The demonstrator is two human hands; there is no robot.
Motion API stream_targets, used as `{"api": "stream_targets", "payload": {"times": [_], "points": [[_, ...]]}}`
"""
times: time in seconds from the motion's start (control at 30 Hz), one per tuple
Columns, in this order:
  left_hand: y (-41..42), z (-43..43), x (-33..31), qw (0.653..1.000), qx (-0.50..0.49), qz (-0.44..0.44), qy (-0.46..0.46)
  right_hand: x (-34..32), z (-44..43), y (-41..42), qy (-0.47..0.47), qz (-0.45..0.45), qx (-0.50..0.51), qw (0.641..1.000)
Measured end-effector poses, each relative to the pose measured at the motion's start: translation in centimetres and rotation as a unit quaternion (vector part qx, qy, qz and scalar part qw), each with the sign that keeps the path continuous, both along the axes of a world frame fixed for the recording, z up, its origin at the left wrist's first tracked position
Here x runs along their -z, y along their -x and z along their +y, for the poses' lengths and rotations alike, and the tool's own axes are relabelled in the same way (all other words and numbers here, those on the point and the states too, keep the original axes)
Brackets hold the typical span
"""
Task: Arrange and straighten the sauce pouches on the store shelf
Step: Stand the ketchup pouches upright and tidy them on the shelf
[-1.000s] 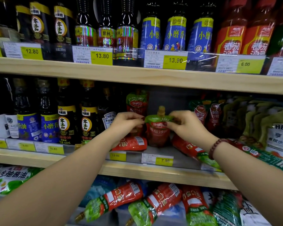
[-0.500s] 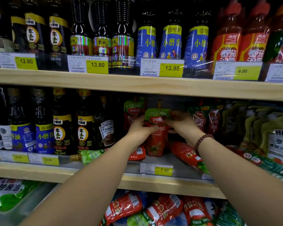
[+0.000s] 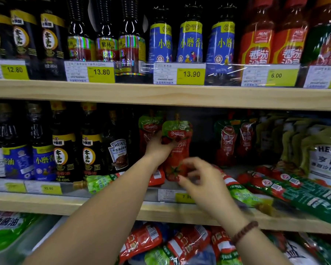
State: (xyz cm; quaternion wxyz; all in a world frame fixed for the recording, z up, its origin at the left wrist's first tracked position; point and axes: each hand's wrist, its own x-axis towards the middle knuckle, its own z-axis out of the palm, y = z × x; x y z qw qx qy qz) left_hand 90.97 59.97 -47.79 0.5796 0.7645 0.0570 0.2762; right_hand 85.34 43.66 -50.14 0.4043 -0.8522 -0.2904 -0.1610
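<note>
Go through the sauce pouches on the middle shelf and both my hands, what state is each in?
Front pouch: upright, held at its left edge.
Pouch behind it: upright.
Left pouch: lying flat, spout pointing left.
Right pouches: lying flat, overlapping.
Left hand: holding the front pouch.
Right hand: open, blurred, near the front pouch's base.
</note>
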Motion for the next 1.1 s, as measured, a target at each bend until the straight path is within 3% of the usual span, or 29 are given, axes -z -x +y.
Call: {"api": "stream_targets", "payload": {"times": [0.1, 0.23, 0.4, 0.6, 0.9, 0.97, 1.1], "points": [[-0.1, 0.0, 0.2, 1.000, 0.008, 0.004, -0.008, 2.5, -0.3, 1.5, 0.106, -0.091, 0.031, 0.990], [-0.2, -0.4, 1.0, 0.999, 0.007, 0.009, -0.038, 4.7, 0.1, 1.8, 0.090, -0.123, 0.075, 0.985], [-0.6, -0.1, 2.1, 0.983, -0.075, 0.032, -0.162, 5.7, 0.0, 0.7, 0.023, -0.110, 0.113, 0.987], [-2.0, 0.4, 2.2, 0.984, -0.058, 0.063, -0.154, 6.6, 0.2, 0.3, -0.019, -0.138, 0.103, 0.985], [-2.7, 0.2, 2.1, 0.980, -0.046, 0.057, -0.182, 7.6, 0.3, -0.1, -0.008, -0.173, 0.120, 0.978], [-2.2, -0.1, 2.3, 0.966, -0.082, 0.056, -0.239, 7.7, 0.4, -0.2, -0.009, -0.183, 0.123, 0.975], [-0.8, -1.0, 3.1, 0.898, -0.174, 0.042, -0.403, 7.9, 0.5, -0.4, -0.024, -0.206, 0.129, 0.970]]}}
